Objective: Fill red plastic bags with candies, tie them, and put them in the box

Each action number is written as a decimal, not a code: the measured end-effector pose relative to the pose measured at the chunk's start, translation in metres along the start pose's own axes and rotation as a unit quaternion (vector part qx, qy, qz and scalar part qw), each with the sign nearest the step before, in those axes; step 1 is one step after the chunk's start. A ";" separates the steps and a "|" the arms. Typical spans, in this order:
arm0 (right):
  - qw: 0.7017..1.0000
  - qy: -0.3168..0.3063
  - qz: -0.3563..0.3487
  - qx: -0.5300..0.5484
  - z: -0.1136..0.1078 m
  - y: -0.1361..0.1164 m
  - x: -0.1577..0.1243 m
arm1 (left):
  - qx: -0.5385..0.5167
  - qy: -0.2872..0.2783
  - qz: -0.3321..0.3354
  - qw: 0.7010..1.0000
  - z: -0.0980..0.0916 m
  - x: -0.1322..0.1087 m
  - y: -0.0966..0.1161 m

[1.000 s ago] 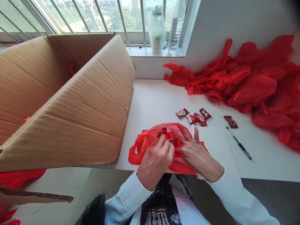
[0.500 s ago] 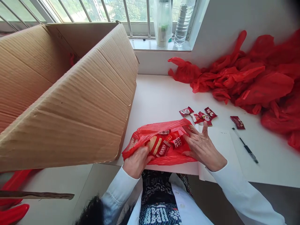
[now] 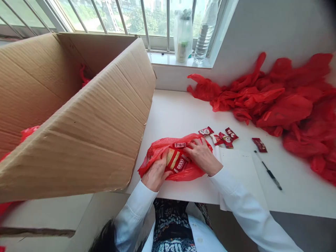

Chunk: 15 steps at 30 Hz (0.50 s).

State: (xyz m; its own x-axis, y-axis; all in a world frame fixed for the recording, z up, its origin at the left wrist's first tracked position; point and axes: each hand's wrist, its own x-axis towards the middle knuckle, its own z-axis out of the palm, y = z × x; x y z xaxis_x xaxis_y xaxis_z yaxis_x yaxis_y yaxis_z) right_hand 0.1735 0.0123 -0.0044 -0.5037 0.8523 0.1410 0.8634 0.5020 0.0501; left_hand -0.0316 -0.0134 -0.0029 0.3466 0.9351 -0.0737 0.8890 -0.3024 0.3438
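A red plastic bag (image 3: 157, 150) lies open on the white table (image 3: 178, 112) near its front edge, with several snack packets (image 3: 177, 159) showing inside. My left hand (image 3: 154, 172) grips the bag's left side, fingers closed on the plastic. My right hand (image 3: 201, 155) rests on the bag's right part, fingers curled over the packets and the plastic. Several small red candy packets (image 3: 219, 135) lie loose just beyond my right hand.
A big open cardboard box (image 3: 78, 115) stands tilted at the left, red bags inside. A heap of red plastic bags (image 3: 278, 101) fills the back right. One more packet (image 3: 259, 144), a pen (image 3: 268, 170) and white paper (image 3: 241, 171) lie at the right. Bottles (image 3: 202, 35) stand on the windowsill.
The bag was spread wide open half a second ago; now my hands have drawn closer together, my right hand moving left onto the packets and bunching the plastic.
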 end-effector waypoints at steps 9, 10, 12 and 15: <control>0.999 0.021 0.009 0.044 -0.016 -0.001 -0.008 | -0.025 0.004 -0.005 1.000 0.002 0.009 0.001; 0.995 0.048 0.017 0.090 -0.024 0.002 -0.013 | -0.031 0.002 -0.009 0.999 0.001 0.009 0.001; 0.966 0.137 0.075 0.208 -0.036 0.015 -0.022 | -0.042 -0.001 -0.019 0.999 -0.001 0.008 0.001; 0.885 0.224 0.232 0.336 -0.037 0.047 -0.033 | -0.057 0.001 -0.030 0.998 -0.003 0.006 0.000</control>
State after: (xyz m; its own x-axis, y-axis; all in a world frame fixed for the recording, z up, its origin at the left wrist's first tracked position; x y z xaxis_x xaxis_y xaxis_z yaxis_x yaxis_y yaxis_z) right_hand 0.2321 0.0022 0.0294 0.0921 0.9210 0.3784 0.6865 0.2166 -0.6942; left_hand -0.0302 -0.0072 -0.0001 0.2926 0.9513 -0.0967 0.8685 -0.2221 0.4431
